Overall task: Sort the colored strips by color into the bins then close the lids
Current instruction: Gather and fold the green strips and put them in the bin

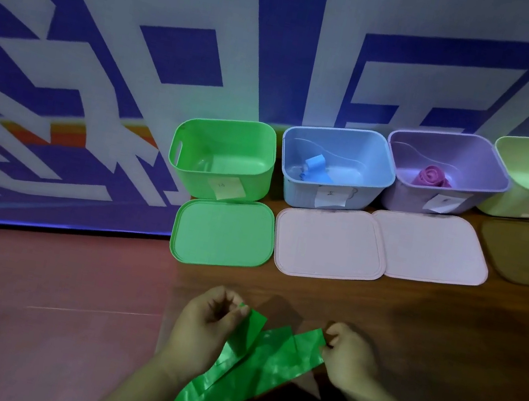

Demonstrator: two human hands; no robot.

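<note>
Fingers (230, 301) of left hand (209, 326) and right hand (350, 357) each pinch the green strip (266, 365).

Dim light, a blue-and-white patterned backdrop (148, 49) behind a reddish-brown wooden floor (35, 312).

Four bins (196, 176), four lids (224, 232), two hands (205, 326).

Bins (259, 183): four in a row along the desk's (443, 338) far edge.
Lids (224, 232): one before each bin.
Strip (262, 366): near edge, before the lids.
</note>
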